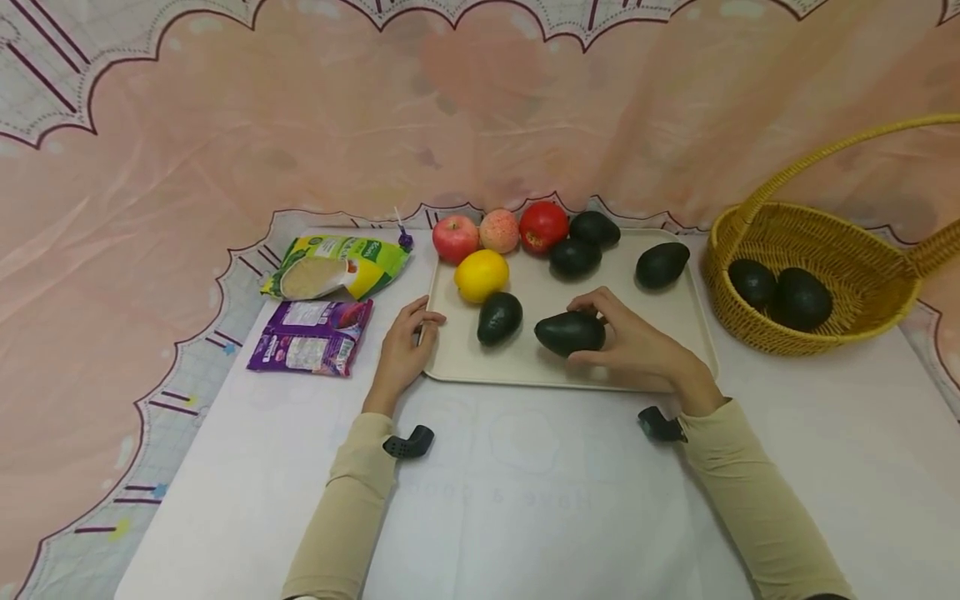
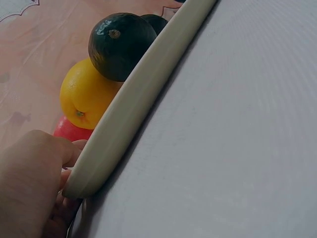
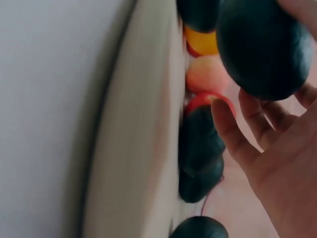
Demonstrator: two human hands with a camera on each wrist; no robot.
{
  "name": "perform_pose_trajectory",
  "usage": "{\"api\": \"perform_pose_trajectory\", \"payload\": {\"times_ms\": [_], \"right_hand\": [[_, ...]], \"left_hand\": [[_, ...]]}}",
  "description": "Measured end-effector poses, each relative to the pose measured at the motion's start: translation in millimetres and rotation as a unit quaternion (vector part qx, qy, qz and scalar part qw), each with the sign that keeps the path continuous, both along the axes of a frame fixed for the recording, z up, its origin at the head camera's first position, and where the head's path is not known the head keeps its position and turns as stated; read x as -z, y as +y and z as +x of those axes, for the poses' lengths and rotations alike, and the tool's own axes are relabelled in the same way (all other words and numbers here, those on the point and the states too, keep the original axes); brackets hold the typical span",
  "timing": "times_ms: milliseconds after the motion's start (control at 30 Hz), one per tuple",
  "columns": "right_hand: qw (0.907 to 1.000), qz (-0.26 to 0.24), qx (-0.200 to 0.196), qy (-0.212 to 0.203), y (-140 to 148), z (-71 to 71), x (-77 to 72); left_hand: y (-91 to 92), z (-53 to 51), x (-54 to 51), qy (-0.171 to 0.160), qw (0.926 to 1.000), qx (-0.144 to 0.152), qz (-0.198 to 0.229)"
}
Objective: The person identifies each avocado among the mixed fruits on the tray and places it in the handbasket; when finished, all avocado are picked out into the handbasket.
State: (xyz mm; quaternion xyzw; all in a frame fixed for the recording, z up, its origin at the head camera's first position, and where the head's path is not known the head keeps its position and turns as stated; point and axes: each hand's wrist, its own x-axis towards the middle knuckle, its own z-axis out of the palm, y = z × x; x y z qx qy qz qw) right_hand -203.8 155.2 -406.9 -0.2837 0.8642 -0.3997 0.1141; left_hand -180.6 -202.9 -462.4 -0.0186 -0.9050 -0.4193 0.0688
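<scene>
My right hand [image 1: 630, 337] holds a dark green avocado [image 1: 568, 333] between thumb and fingers, over the front part of a cream tray [image 1: 517, 373]. In the right wrist view this avocado [image 3: 265, 49] is raised above the tray's rim. At the tray's left side, my left hand [image 1: 405, 350] grips the rim; some of its fingers are hidden in the left wrist view. Another avocado [image 1: 499, 319] lies between the hands, just in front of a yellow lemon-like fruit [image 1: 482, 276]. More avocados [image 1: 574, 258] lie at the back and right of the tray.
A red apple [image 1: 454, 239], a peach [image 1: 498, 231] and a red round fruit [image 1: 543, 227] line the tray's back edge. Right of it stands a yellow wicker basket [image 1: 862, 329] with two avocados [image 1: 801, 298]. Left are a green bag [image 1: 337, 267], a purple packet [image 1: 311, 337] and a lollipop [image 1: 405, 240].
</scene>
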Motion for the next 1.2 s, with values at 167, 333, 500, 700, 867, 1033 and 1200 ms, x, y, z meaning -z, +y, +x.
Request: {"api": "perform_pose_trajectory", "payload": {"times_ms": [167,333,500,700,867,1033,1200], "right_hand": [[0.9995,-0.009,-0.008,0.029,7.6,-1.9,-6.1],[0.9979,-0.019,0.002,0.062,18.5,-2.7,-14.5],[0.9963,-0.03,0.03,0.075,32.6,-4.9,-20.2],[0.9949,-0.031,0.058,0.077,46.4,-5.4,-29.5],[0.994,-0.014,0.084,0.069,59.2,-5.1,-36.5],[0.9933,-0.017,0.098,0.058,73.4,-4.2,-42.1],[0.9926,-0.01,0.112,0.046,88.9,-2.7,-45.9]], "left_hand": [[-0.1,-0.5,0.3,0.002,1.0,0.002,-0.001],[0.7,-0.4,-0.1,0.009,1.0,0.003,0.001],[0.9,-0.9,0.4,0.006,1.0,0.003,0.004],[0.0,-0.5,0.9,0.002,1.0,0.002,0.004],[0.2,-0.1,-0.4,0.003,1.0,0.002,0.002],[1.0,-0.2,-1.0,0.004,1.0,0.002,0.003],[1.3,-0.4,-0.7,-0.001,1.0,-0.003,-0.001]]}}
